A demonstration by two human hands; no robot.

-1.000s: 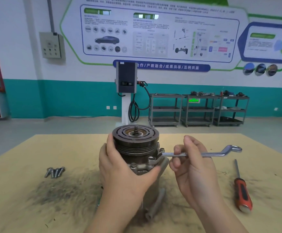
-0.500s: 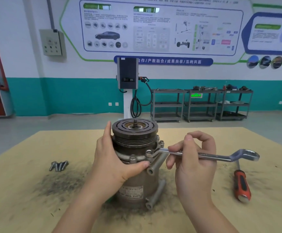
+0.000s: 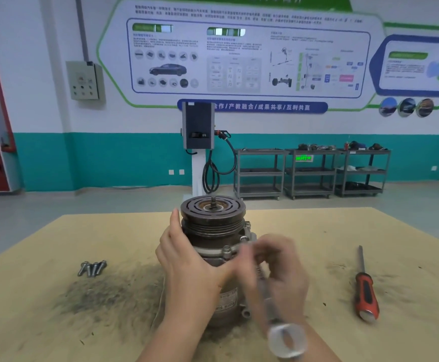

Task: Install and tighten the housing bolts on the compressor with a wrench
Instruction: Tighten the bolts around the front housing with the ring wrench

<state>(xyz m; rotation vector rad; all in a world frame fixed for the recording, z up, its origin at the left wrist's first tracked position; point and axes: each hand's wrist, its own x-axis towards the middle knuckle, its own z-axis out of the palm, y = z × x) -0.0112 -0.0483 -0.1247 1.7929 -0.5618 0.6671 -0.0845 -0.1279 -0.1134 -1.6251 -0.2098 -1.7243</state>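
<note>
Left hand (image 3: 187, 259) gripped upright compressor (image 3: 213, 246); right hand (image 3: 283, 270), blurred, curled around wrench (image 3: 275, 309) at flange bolt (image 3: 244, 239). Spare bolts (image 3: 92, 268) left, screwdriver (image 3: 365, 291) right.

Red-and-black screwdriver (image 3: 366, 296), tan table (image 3: 56, 322)
</note>
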